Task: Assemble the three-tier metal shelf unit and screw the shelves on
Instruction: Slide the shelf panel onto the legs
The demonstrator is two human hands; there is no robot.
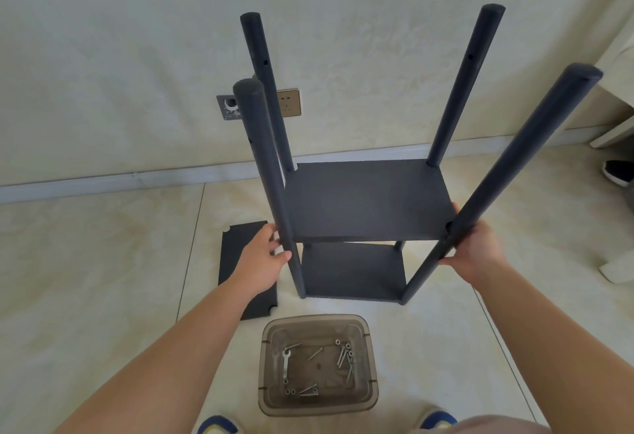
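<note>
The dark metal shelf unit stands upright on the floor with four round posts. Its middle shelf (367,198) and bottom shelf (353,270) sit between the posts. My left hand (264,255) wraps the near left post (264,172) at middle-shelf height. My right hand (475,248) grips the near right post (514,162) at the same height. A third loose shelf panel (236,245) lies flat on the floor left of the unit, partly hidden by my left arm.
A translucent brown bin (319,327) near my feet holds several screws, nuts and a small wrench (285,363). The wall with a socket plate (290,102) is just behind the unit. White furniture (617,124) and a black shoe (619,172) are at the right.
</note>
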